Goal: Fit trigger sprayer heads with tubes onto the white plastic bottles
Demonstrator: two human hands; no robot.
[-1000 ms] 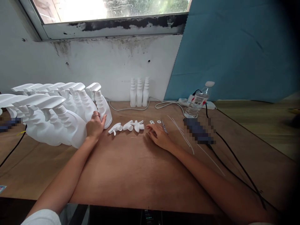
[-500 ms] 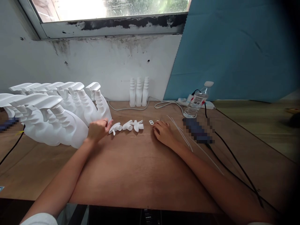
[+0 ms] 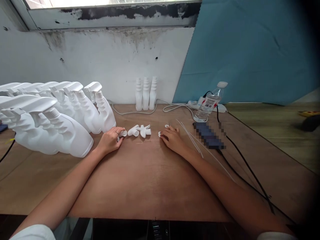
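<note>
My left hand (image 3: 110,140) is closed around a white trigger spray head (image 3: 123,133) lying at the left end of a short row. Beside it on the table are two more spray heads, one tilted (image 3: 133,131) and one on its side (image 3: 145,131). Thumb and fingertips of my right hand (image 3: 173,139) are pressed together on a small white ring (image 3: 159,134), partly covered by the fingers. Another white ring (image 3: 166,126) lies just behind those fingers. Thin white tubes (image 3: 190,136) rest to the right of this hand.
Several white spray bottles with heads (image 3: 67,133) crowd the left side. Three headless bottles (image 3: 146,95) stand by the wall. At the right are a clear water bottle (image 3: 208,108), a power strip (image 3: 222,109), a blurred dark object (image 3: 208,135) and black cables (image 3: 242,156).
My left hand has moved right and closed on the nearest spray head. My right fingers have come down onto a white ring. The view has tilted slightly downward.
</note>
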